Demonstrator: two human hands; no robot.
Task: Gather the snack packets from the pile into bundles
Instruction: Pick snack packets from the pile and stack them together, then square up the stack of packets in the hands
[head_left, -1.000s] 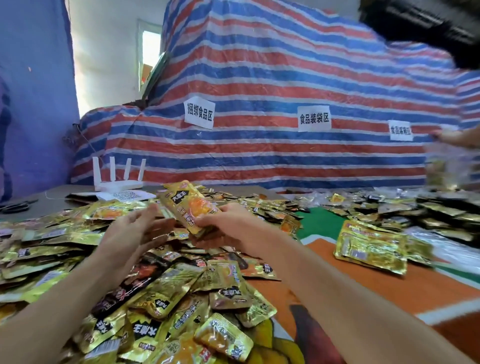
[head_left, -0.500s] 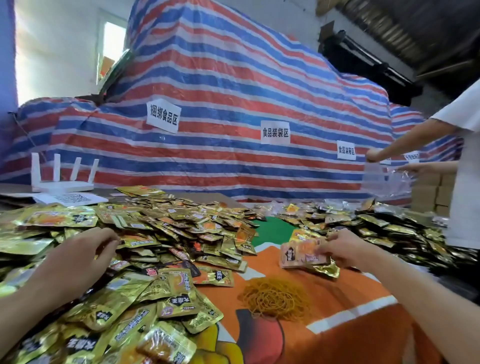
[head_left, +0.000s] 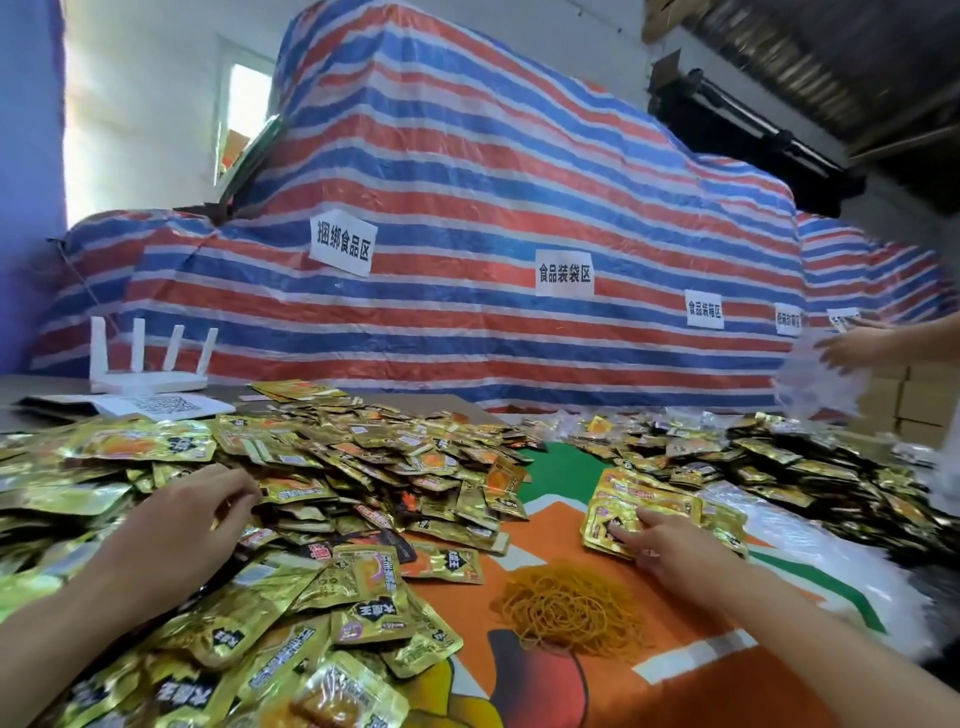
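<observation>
Moved since half a second ago: right hand (head_left: 662, 543), then carrying a few packets above the cloth, now lies on the small stack of gold foil snack packets (head_left: 636, 512) at the right of the orange printed table cover (head_left: 566, 525), fingers flat on top. Left hand (head_left: 171, 525) has reached deeper into the loose pile of gold foil snack packets (head_left: 363, 462); fingertips touch the foil, but a pinch cannot be told. Hands: well apart. Step in hand, by judgement: adding to and squaring one bundle. Advice: press the stack level, align the edges before lifting, and feed further packets face-up from the pile. Tangle of thin yellow rubber bands (head_left: 571, 608) lies near, between the hands. Packets: flat, glossy, gold with black labels and orange panels; probably slippery, so a stack may fan out.
</observation>
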